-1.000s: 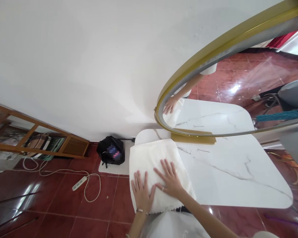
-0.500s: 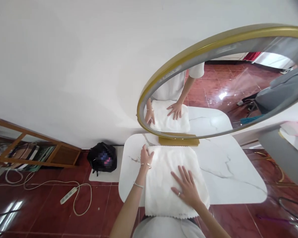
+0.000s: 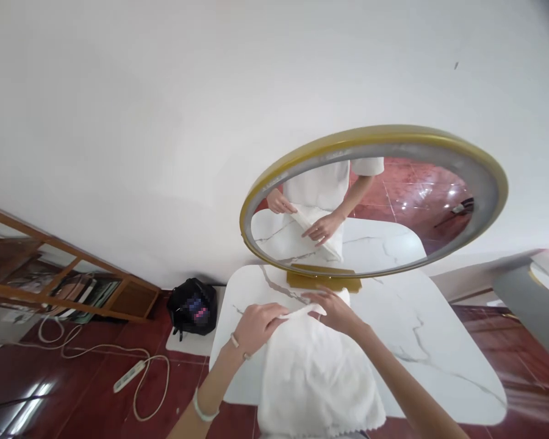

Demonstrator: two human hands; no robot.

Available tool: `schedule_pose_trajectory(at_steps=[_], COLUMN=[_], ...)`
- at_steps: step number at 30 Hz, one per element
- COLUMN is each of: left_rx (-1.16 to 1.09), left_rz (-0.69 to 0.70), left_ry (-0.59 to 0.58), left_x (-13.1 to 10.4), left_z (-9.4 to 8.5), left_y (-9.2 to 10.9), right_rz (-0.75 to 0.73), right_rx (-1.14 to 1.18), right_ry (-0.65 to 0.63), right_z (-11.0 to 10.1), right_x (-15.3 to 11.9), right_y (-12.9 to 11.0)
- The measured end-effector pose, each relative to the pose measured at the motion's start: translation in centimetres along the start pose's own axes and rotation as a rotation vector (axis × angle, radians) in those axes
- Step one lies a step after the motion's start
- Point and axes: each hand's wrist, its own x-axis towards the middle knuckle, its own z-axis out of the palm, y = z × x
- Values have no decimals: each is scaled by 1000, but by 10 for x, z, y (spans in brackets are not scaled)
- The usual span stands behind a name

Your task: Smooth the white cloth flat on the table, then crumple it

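A white cloth [image 3: 318, 372] lies on the white marbled table [image 3: 439, 329] and hangs over its front edge. My left hand [image 3: 258, 326] pinches the cloth's far left part, which is lifted and folded over. Beside it, my right hand [image 3: 333, 310] rests on the folded far edge, fingers spread, with a strip of cloth under them. Both hands and the slanting fold also show in the round gold-framed mirror [image 3: 370, 135] behind the cloth.
The mirror's gold base [image 3: 322, 279] stands at the table's back. A black bag [image 3: 192, 308] sits left of the table. Further left are a power strip [image 3: 129, 376] with its cable and a wooden shelf [image 3: 130, 297]. A grey surface [image 3: 531, 305] is at the right.
The cloth lay flat before; its far left corner is now lifted and folded inward. My left hand has closed on it, and my right hand has moved up to the far edge. The view has shifted.
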Motion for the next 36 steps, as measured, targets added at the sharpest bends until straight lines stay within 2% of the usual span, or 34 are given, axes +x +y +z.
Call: schedule_pose_trajectory(at_steps=[2, 5, 8, 11, 13, 15, 17, 19, 21, 24, 26, 27, 29, 31, 33, 35, 36], left_rx=[-5, -121, -267, -420, -530, -614, -601, -507, -404, -287, -249, -252, -273, -280, -273, -258, -248], left_rz=[-80, -266, -399, -472, -464, -383, -260, -135, -46, 12, 23, 24, 11, -11, -22, -20, -18], left_ry=[85, 242, 402, 570, 735, 955, 1187, 1331, 1340, 1240, 1215, 1222, 1262, 1307, 1334, 1360, 1381], left_x=[-8, -19, -24, -17, -2, 22, 53, 85, 112, 136, 141, 141, 138, 135, 133, 134, 135], left_z=[-20, -38, -38, -27, -22, -24, -33, -42, -48, -48, -45, -43, -40, -39, -38, -36, -35], left_y=[8, 5, -8, -22, -28, -30, -29, -26, -22, -20, -23, -25, -31, -36, -38, -39, -38], right_rz=[14, 63, 90, 199, 337, 433, 412, 293, 144, -115, -299, -360, -385, -339, -255, -73, 44], right_rx=[32, 28, 130, 340, 440, 425, 299, 169, 105, 21, -118, -212, -415, -596, -670, -618, -550], right_ry=[-115, -70, -8, 3, 176, 522, 875, 1090, 1219, 1348, 1360, 1320, 1184, 1078, 1100, 1141, 1112], right_z=[-22, -53, -90, -127, -145, -155, -158, -154, -144, -118, -101, -94, -87, -87, -93, -97, -96], right_x=[-1, -16, -23, -9, 11, 36, 64, 91, 114, 138, 145, 146, 142, 128, 108, 85, 75], right_y=[9, 24, 29, 11, -12, -36, -56, -69, -75, -74, -68, -64, -52, -37, -22, -14, -15])
